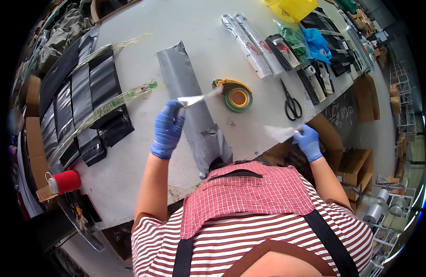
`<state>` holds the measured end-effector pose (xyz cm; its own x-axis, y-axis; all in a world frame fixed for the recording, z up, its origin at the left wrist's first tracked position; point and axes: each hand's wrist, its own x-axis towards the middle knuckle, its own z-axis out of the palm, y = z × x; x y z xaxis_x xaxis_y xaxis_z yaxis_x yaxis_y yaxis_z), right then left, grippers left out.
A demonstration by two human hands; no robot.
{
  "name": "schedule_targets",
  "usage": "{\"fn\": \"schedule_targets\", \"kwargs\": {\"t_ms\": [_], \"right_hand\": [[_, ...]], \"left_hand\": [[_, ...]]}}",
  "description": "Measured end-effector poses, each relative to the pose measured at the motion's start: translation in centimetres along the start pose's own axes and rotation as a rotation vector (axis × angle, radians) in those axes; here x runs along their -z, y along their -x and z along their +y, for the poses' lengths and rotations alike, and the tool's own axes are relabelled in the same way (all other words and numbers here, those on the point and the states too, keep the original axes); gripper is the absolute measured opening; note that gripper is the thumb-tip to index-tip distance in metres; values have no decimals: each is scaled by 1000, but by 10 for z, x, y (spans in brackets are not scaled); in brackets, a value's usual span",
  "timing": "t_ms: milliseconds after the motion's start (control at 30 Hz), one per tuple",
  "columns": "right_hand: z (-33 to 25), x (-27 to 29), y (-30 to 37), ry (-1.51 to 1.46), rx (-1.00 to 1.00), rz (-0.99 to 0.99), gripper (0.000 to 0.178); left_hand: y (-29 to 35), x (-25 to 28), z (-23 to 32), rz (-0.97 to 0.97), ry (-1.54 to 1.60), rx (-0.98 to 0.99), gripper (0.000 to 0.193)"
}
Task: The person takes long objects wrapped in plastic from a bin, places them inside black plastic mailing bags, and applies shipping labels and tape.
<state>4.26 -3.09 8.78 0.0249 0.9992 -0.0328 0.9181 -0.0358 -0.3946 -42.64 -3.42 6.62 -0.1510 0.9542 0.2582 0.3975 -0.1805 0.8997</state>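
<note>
A long grey plastic mailing bag [179, 74] lies on the table in front of me, its near end crumpled against my apron. My left hand [167, 131], in a blue glove, is closed on a shiny whitish strip [190, 100] held over the bag; the strip's far end is blurred. Off to the right, past the table's near edge, my gloved right hand [308, 143] pinches a thin white sheet-like piece [280, 133], smeared by motion. A yellow tape dispenser with a green-edged roll [239, 98] rests just right of the bag.
Black scissors [292, 108] lie at the right, near two silvery wrapped rolls [252, 48] and open black boxes [283, 51]. Dark wrapped packages bundled with clear tape [86, 87] cover the left side. A red spool [65, 181] sits at the left corner. Cardboard boxes [356, 168] stand below the right edge.
</note>
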Motion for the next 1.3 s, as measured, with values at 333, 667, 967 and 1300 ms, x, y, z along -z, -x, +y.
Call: {"fn": "schedule_targets", "kwargs": {"t_ms": [333, 667, 967, 1300], "right_hand": [[190, -56, 65, 885, 88, -890, 25], [-26, -39, -82, 36, 213, -547, 28], [-140, -138, -187, 156, 542, -356, 54], [-83, -109, -162, -352, 191, -690, 38]], "left_hand": [[-20, 34, -71, -546, -727, -340, 28], [-38, -60, -56, -64, -537, 6, 51], [-82, -106, 5, -86, -844, 622, 86], [-8, -101, 6, -70, -426, 687, 95]]}}
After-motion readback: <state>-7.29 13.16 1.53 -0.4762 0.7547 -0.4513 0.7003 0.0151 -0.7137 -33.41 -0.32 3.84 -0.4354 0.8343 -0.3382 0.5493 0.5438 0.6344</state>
